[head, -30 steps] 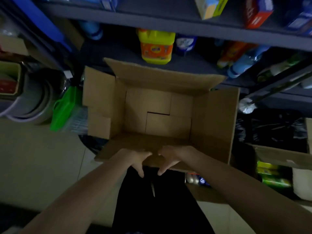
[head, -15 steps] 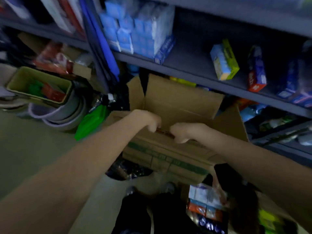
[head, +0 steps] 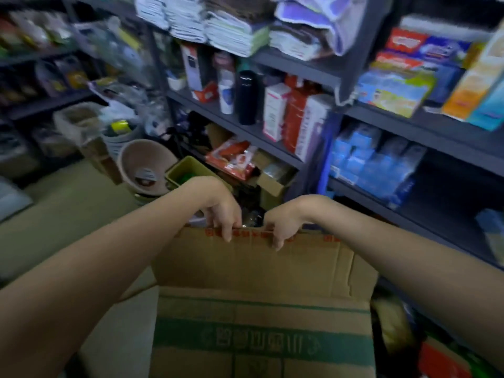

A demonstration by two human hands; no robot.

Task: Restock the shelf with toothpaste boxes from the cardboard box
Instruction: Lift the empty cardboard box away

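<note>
A brown cardboard box (head: 261,309) with a green printed band fills the lower middle, its outer side and a flap facing me. My left hand (head: 222,211) and my right hand (head: 283,222) both grip the flap's top edge side by side, fingers curled over it. The box's inside is hidden. Toothpaste boxes (head: 409,66) in red and blue lie stacked on the dark grey shelf (head: 409,124) at the upper right.
Blue packs (head: 373,165) fill the shelf level below. Red and white cartons (head: 294,115) and a black flask (head: 246,96) stand on the middle shelf. Folded cloths (head: 234,28) are on top. Stacked bowls (head: 144,167) and a green tub (head: 185,173) sit on the floor at left.
The box was open and empty on the floor a second ago. Both hands took its near flap and raised the box; the view has swung up from the floor to the shelves.
</note>
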